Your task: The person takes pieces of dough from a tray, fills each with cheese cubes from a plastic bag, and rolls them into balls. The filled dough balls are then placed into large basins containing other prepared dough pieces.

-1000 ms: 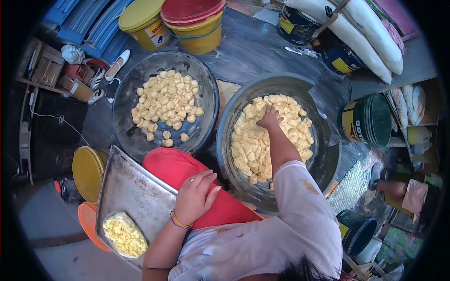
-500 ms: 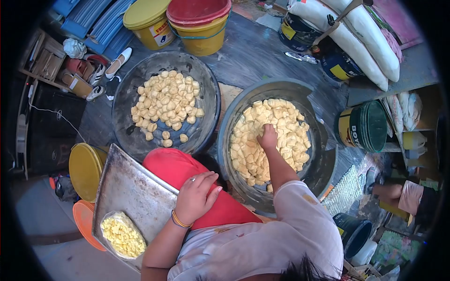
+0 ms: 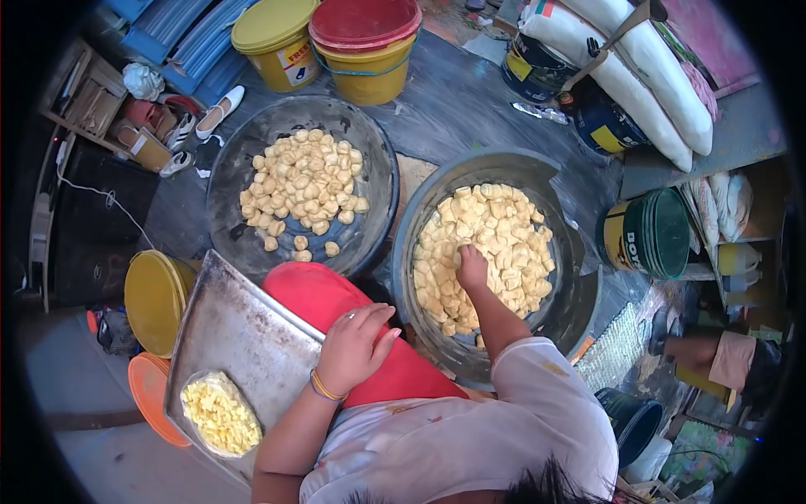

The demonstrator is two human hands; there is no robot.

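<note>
My right hand (image 3: 473,269) reaches into a big dark basin (image 3: 575,252) on the right, its fingers closed on a piece of dough at the top of the heap. Many pale dough pieces (image 3: 504,227) fill this basin. My left hand (image 3: 357,343) lies with fingers stretched out over my red-clad leg (image 3: 306,294), holding nothing. Beside it a worn metal tray (image 3: 231,311) rests at a tilt, carrying a clear bag of small yellow cubes (image 3: 220,413). A second dark basin (image 3: 227,185) on the left contains rounded dough balls (image 3: 306,176).
Yellow buckets (image 3: 277,42) and a red basin (image 3: 365,25) stand at the back. White sacks (image 3: 646,76) lie over dark pails at the upper right. A green bucket (image 3: 663,235) is on the right, near another person's leg (image 3: 693,349). Shoes (image 3: 220,112) lie at the left.
My right hand has shifted slightly left and down on the heap, and its fingers have closed on a dough piece. My left hand stays put. The whole view has tilted slightly.
</note>
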